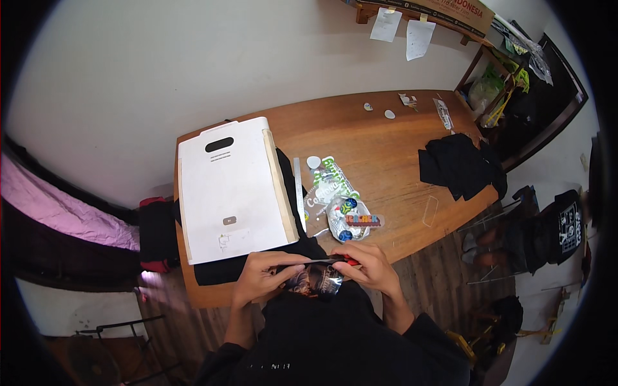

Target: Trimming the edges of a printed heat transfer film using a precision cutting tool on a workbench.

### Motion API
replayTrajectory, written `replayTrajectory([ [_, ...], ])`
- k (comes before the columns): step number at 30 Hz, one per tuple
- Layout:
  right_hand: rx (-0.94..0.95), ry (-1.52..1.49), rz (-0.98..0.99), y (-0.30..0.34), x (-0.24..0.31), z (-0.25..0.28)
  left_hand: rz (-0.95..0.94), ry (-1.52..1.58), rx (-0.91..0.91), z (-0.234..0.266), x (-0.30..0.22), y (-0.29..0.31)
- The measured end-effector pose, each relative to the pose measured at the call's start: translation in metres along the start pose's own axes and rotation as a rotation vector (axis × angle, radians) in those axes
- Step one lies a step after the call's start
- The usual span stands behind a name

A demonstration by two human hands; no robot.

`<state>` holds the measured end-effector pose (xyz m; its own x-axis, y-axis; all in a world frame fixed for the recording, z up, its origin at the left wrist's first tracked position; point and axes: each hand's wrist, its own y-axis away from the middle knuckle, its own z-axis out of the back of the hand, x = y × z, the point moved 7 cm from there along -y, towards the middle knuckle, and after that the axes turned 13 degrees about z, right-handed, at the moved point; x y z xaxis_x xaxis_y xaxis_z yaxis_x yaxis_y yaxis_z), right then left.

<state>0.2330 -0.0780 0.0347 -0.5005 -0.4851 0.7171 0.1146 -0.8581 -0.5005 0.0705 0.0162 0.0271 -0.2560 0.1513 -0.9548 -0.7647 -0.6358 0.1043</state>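
Note:
Close to my body I hold a dark, glossy printed sheet (315,281) with brownish picture patches. My left hand (265,276) pinches its left side between thumb and fingers. At the opposite side my right hand (369,267) is closed on its upper edge. Something red (348,260) shows by the right fingers, mostly hidden, and I cannot make out what it is. Just beyond my hands lies a white board (235,183) with a dark oval slot, on top of black cloth (219,273). Beside the board are colourful printed cut-outs (335,179) and a crumpled clear plastic piece (339,222).
The wooden table (386,154) runs away to the right, with folded black cloth (457,166) near its right end. Small paper scraps (389,114) lie at the back. A person (547,231) in dark clothes is at the right. A red-and-black bag (156,235) stands left of the table.

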Motion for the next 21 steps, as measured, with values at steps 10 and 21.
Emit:
replayTrajectory([
  [10,-0.011,0.009,0.033,0.0,0.001,-0.0041,-0.01,0.012,0.003,0.0016,0.0023,0.0031],
  [21,-0.003,0.003,0.037,0.0017,-0.0013,-0.0054,-0.034,0.018,0.021,-0.0019,-0.0041,0.001],
])
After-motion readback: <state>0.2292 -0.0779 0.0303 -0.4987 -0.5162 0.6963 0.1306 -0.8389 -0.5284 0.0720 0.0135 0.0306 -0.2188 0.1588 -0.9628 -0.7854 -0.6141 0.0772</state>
